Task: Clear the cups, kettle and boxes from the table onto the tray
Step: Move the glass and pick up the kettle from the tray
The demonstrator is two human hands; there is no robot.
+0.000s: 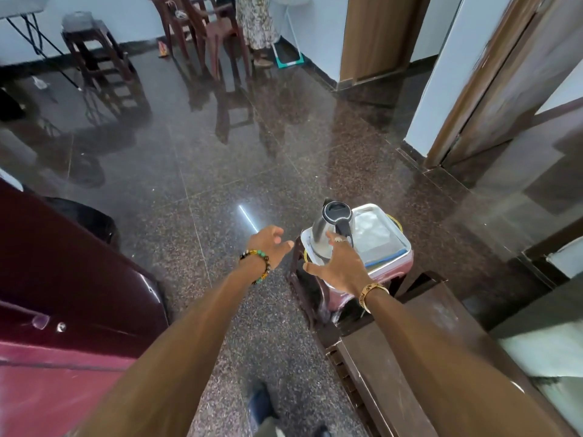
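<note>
A steel kettle [328, 227] with a black lid and handle stands upright at the left end of a shiny metal tray [392, 227]. The tray lies on a pink stool. My right hand [339, 264] hovers just in front of the kettle, fingers spread and relaxed, fingertips close to its handle; whether they touch it I cannot tell. My left hand [271, 246] is stretched out left of the tray, fingers loosely apart, holding nothing. No cups or boxes are in sight.
A dark wooden table or bench [407, 351] runs along my right side. A maroon cabinet [63, 294] stands at my left. Stacked stools [94, 55] and chairs [205, 29] are far back across the polished granite floor. A door frame [467, 99] is at the right.
</note>
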